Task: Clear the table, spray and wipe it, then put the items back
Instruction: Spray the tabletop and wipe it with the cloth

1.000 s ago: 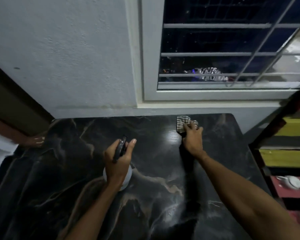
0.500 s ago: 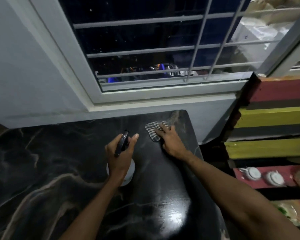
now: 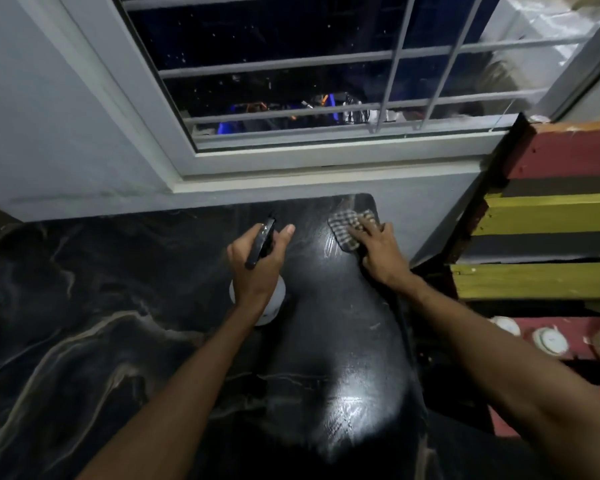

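Head view, left hand (image 3: 257,268) wrapped around spray bottle (image 3: 269,299) (black trigger up) over dark marble table (image 3: 84,323), right hand (image 3: 378,251) fingers flat pressing checked cloth (image 3: 347,226), now at table's far right corner, closer to the edge than before.

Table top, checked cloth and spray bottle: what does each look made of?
Table top: black marble or a marble-look surface, glossy; pale veins, bright glare. Checked cloth under the right hand: thin woven fabric, matte, crumpled. Spray bottle in the left hand: probably plastic, white body, dark trigger head.
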